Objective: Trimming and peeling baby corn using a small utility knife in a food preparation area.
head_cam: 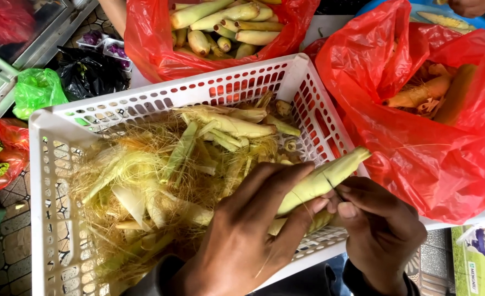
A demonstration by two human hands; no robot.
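Note:
My left hand (248,230) wraps around the lower part of a pale green ear of baby corn in its husk (330,175), held over the near right corner of a white plastic basket (50,181). Beside it, my right hand (382,230) pinches the husk with thumb and fingertips. The ear's tip points up and to the right, toward the basket's rim. Inside the basket lies a heap of husk strips and yellow corn silk (160,175), with a few unpeeled ears (237,125) at the far side.
A red plastic bag of peeled baby corn (220,24) stands behind the basket. Another red bag (418,137) on the right holds husked ears. Green (37,90), black (89,71) and red (1,151) bags lie at the left on a tiled floor. Another person's hand (472,6) shows at the top right.

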